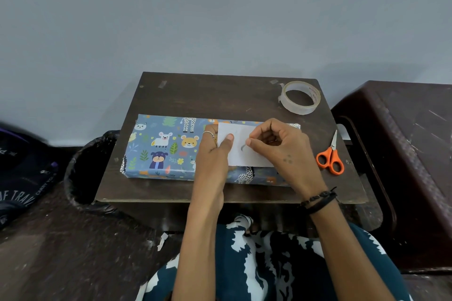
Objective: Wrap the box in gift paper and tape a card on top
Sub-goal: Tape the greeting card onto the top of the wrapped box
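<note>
so the wrapped box (pixel 171 149) with its blue animal-print paper lies flat on the small dark table (pixel 220 95). the white card (pixel 244 151) lies on top of the box, toward its right half. left hand (pixel 215 154) presses the card's left edge down, thumb flat on it. right hand (pixel 281 146) pinches a little piece of tape (pixel 243 147) over the card's middle. tape roll (pixel 299 97) sits at the back right corner, orange scissors (pixel 330 156) just right of the box

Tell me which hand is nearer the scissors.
Right. The right hand rests on the white card, just left of the orange-handled scissors. The left hand presses the card's far side, farther from them.
</note>
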Available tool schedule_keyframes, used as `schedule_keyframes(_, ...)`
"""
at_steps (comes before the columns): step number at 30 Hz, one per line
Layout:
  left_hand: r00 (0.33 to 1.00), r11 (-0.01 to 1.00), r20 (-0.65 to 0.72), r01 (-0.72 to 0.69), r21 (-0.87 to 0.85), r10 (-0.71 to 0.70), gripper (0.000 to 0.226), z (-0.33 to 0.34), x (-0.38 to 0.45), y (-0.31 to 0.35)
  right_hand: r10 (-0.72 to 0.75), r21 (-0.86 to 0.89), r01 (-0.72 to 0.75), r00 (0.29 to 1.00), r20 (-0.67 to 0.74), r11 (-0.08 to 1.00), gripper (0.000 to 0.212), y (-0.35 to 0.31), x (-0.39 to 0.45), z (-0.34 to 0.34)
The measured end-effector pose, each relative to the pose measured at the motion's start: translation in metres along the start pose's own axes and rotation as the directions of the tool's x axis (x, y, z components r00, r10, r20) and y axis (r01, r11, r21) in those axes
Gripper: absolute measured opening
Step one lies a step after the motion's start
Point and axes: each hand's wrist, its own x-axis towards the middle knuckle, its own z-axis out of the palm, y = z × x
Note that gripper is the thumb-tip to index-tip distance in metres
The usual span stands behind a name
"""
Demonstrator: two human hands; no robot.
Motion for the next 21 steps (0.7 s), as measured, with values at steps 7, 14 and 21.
schedule_keyframes(7,0.999,0.998,0.033,-0.023,-0.052,0.025,0.014,-0.0002,-0.0010,0.0010,-0.054,-0.058,0.051,0.997,-0.056,0.997,0.009,0.0040,0.0012,0.0065)
schedule_keyframes(14,0.998,0.996,0.004,-0.067,-0.055,0.067,0.029,0.0023,0.0006,-0.0010,-0.135,-0.137,0.122,0.987,-0.089,0.983,0.007,0.0045,-0.0002,0.0073)
schedule_keyframes(21,0.988,0.991,-0.082,-0.132,-0.005,0.132,0.031,0.0060,0.0028,-0.0059,-0.199,-0.132,0.180,0.967,-0.156,0.975,0.045,0.0060,-0.0025,0.0103)
